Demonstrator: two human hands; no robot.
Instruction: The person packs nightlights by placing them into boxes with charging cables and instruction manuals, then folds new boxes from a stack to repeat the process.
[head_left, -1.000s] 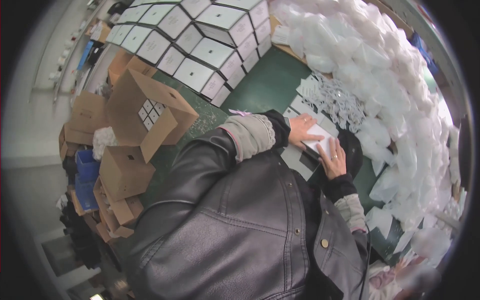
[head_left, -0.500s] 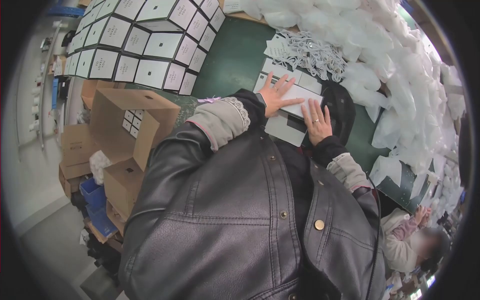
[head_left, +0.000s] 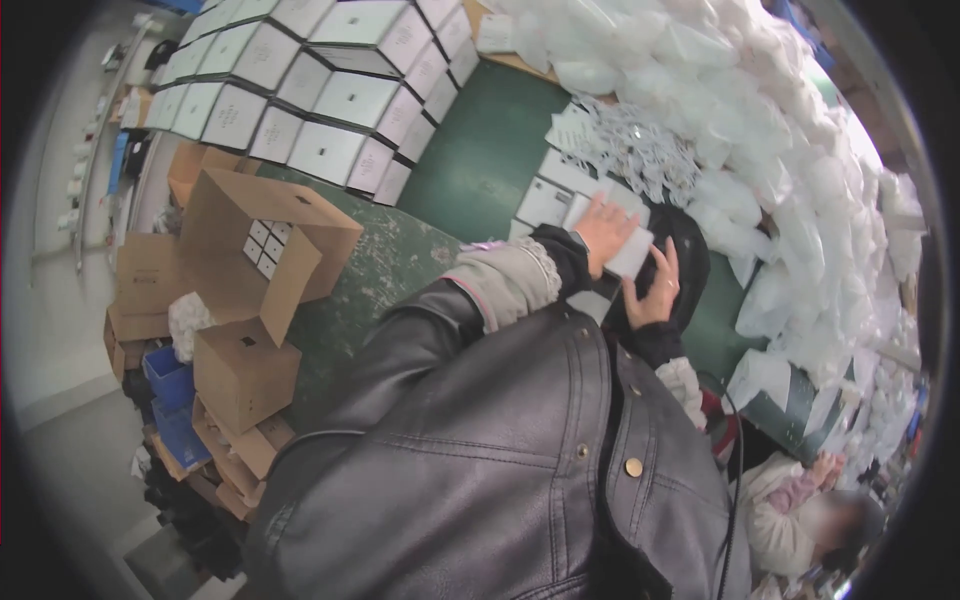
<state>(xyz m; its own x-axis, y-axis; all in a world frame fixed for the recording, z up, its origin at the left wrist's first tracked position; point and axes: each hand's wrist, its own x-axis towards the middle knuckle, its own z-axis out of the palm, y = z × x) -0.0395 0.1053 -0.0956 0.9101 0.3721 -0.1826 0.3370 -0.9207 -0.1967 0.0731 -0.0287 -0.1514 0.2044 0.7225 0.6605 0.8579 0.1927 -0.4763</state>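
My left hand [head_left: 606, 236] lies over a white, flat box [head_left: 630, 252], its fingers stretched out across the top. At the right end of that box is my right hand [head_left: 655, 287], thumb and fingers spread apart, with a ring on one finger. Part of the box is hidden under my left hand. Beyond it are more white flat boxes [head_left: 545, 203], one with a small dark mark. A black, soft-looking thing [head_left: 688, 265] lies just right of the box, behind my right hand.
White cables [head_left: 645, 150] are heaped on the green table [head_left: 480, 135], beside piled translucent bags [head_left: 680, 60]. Stacked white boxes [head_left: 350, 100] stand at the back left. An open carton [head_left: 215, 220] holds small white boxes. Another person [head_left: 790, 510] sits at lower right.
My right hand has come off the top of the box to its right end, fingers now curved and spread. My left hand stays on the box, which has shifted right. The view has turned slightly.
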